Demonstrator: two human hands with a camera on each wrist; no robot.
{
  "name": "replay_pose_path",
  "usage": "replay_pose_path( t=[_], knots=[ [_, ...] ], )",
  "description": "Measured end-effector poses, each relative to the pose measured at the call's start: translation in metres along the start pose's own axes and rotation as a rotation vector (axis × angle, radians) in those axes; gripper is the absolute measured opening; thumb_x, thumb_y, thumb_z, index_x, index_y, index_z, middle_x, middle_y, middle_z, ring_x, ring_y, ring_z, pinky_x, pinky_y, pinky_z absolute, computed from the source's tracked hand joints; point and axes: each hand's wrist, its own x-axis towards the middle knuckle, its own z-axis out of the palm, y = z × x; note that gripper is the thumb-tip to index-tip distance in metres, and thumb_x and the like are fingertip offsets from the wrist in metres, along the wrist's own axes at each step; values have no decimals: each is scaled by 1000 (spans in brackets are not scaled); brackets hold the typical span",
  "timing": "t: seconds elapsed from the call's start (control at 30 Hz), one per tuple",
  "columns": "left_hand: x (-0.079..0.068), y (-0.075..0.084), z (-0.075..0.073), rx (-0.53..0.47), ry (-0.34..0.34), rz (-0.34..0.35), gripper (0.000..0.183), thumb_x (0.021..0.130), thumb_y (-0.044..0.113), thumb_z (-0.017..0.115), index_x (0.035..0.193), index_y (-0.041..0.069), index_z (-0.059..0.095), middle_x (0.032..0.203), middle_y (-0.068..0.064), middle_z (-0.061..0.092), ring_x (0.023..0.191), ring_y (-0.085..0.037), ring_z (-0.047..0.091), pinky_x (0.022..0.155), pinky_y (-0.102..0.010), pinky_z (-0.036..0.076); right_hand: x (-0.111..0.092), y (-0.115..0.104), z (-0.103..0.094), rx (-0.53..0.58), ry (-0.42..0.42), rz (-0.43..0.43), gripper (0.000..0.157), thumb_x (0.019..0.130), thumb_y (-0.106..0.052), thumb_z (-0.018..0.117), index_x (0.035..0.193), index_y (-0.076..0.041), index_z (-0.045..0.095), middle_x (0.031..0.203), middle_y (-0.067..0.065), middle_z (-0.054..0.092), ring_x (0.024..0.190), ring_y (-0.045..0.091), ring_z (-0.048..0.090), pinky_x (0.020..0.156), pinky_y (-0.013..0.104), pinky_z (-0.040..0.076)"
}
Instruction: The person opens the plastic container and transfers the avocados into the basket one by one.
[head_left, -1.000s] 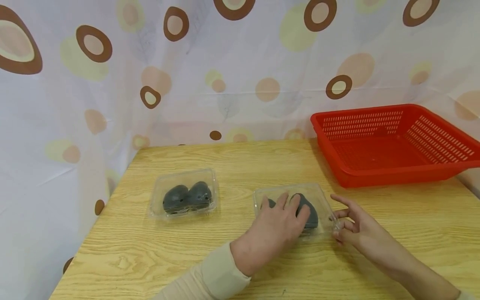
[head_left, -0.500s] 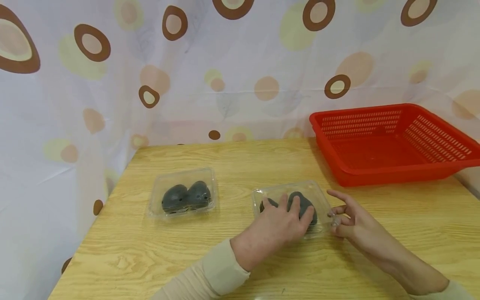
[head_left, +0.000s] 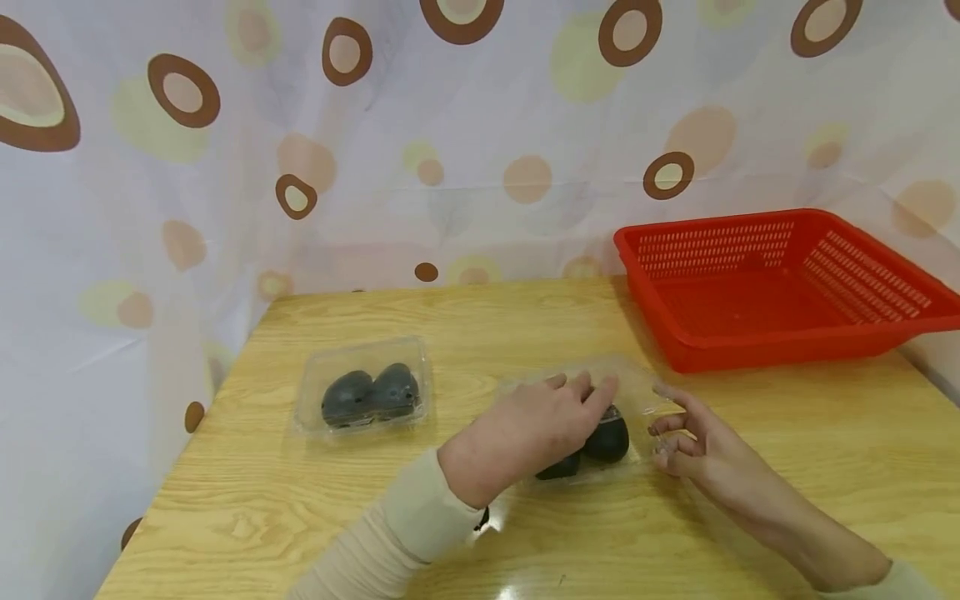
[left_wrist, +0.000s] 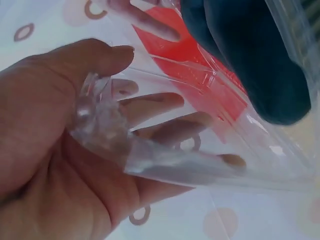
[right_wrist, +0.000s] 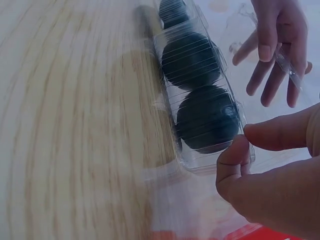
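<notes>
In the head view my left hand (head_left: pixel 525 425) reaches over a clear plastic clamshell box (head_left: pixel 639 457) at right of centre. It holds dark, smooth, avocado-like fruits (head_left: pixel 607 440). The left wrist view shows the clear lid (left_wrist: pixel 190 170) across my left palm, its long fingers (left_wrist: pixel 155 107) fairly straight behind the plastic and the thumb at its edge. A gap separates this lid from the nearest dark fruit (left_wrist: pixel 265 65). My right hand (head_left: pixel 697 450) pinches the box's right edge between thumb and forefinger, as the right wrist view also shows, right at the corner (right_wrist: pixel 244 142).
To the left stands a second clear clamshell box (head_left: pixel 423 367), closed, with two dark fruits (head_left: pixel 396 390) inside. A red perforated plastic basket (head_left: pixel 750 340) sits at the back right of the wooden table (head_left: pixel 480 317). A patterned curtain (head_left: pixel 465 217) hangs behind.
My left hand has moved from lying on the box top to farther up and left, and the lid has come away from the fruits. My right hand stays at the right edge.
</notes>
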Motion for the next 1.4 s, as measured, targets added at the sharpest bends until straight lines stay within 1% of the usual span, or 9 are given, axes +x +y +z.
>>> replay_pose_path(
  t=[0.17,0.3,0.4,0.5,0.73,0.9,1.03,1.13,1.4],
  knots=[
    [-1,-5,4,-68,76,-46,34,102,22,57,134,13,50,103,5,68,85,-7,68,65,-17,56,0,1,2,-17,6,-7,77,94,0,59,156,-10,14,124,16,35,81,8,56,76,25,51],
    [-5,-12,1,-114,64,-105,39,102,25,57,139,14,50,121,4,68,102,-10,69,82,-25,58,-2,-1,2,-50,10,11,76,95,-3,60,156,-9,16,128,20,36,85,11,58,79,25,51],
    [-9,-18,0,-116,29,-160,52,101,26,59,149,16,43,142,3,58,123,-14,61,104,-36,50,-4,0,3,-65,16,12,75,95,-5,61,156,-8,18,128,21,36,87,14,59,78,25,51],
    [-12,-24,1,-113,63,-194,59,99,26,62,153,15,39,150,-2,50,135,-20,51,116,-42,39,-5,1,2,-65,22,7,74,94,-4,62,155,-7,20,127,20,36,87,14,60,77,25,51],
    [-20,-36,9,-168,221,-238,77,91,36,72,153,8,36,156,-14,39,146,-33,35,122,-48,28,-6,2,3,-80,33,10,71,95,-3,60,154,-3,21,128,18,37,85,12,58,76,23,51],
    [-26,-39,12,-213,224,-257,83,91,42,70,154,4,32,160,-19,30,151,-37,23,123,-51,23,-7,2,4,-108,52,22,69,95,-4,59,153,3,22,129,21,41,84,8,57,77,20,51],
    [-32,-38,15,-274,164,-249,88,92,50,66,156,3,28,161,-18,28,152,-35,21,124,-48,22,-7,2,6,-107,59,31,68,95,-4,60,152,7,24,129,23,43,85,6,57,76,21,53],
    [-36,-36,18,-343,79,-245,93,92,57,63,156,2,25,161,-17,28,152,-32,23,125,-45,22,-7,2,8,-100,60,44,68,95,-4,60,152,6,24,130,24,43,85,7,58,76,21,54],
    [-44,-26,34,-656,-286,-323,113,83,76,56,160,6,13,165,-13,21,153,-28,20,124,-42,24,-6,1,10,-103,53,63,69,97,-6,58,154,4,21,135,25,41,88,8,59,77,22,54]
  ],
)
